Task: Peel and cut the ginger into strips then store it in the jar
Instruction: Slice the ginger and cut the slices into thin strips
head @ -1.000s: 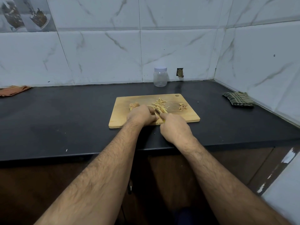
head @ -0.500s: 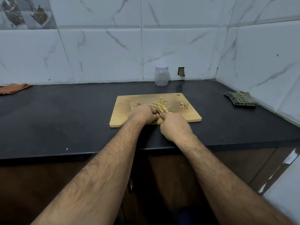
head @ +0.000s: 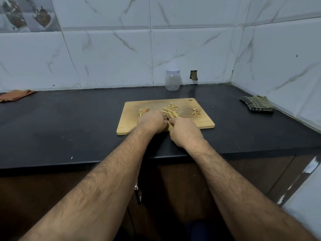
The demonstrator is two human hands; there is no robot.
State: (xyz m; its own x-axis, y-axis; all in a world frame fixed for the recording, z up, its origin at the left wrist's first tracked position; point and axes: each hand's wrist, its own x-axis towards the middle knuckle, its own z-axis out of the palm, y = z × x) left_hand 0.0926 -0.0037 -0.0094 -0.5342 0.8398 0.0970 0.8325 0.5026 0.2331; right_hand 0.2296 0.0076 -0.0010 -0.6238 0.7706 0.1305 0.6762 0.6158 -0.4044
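Ginger strips [head: 170, 110]: loose pile of thin, pale yellow matchsticks, lying criss-cross on the far middle of the wooden cutting board [head: 132, 122]. Strips uneven in length, some splayed toward the far edge.

Between the two hands, at the board's near edge, a small pale yellow piece of ginger [head: 170, 126] shows in the gap, mostly hidden. A short dark sliver just above it may be a knife blade [head: 167, 117]; too little visible to be sure.

Left hand [head: 152, 123]: knuckles up, fingers curled down onto the board beside the piece; what they hold is hidden, so grip cannot be told. Right hand [head: 185, 131]: fingers curled as round a handle, the handle itself out of sight; cannot tell what it grips.

Unpeeled ginger chunk [head: 143, 110]: tan, knobbly, on the board just beyond the left hand. Small heap of brownish peel scraps [head: 196, 112] on the board's right side, well apart from the strips.

Board lies on a black table [head: 69, 122]. Clear plastic jar [head: 172, 80] with a white lid on, upright against the back wall of marble-look tiles, apart from the board. Green checked cloth [head: 257, 106] folded at the right wall. Orange cloth [head: 15, 95] at far left.
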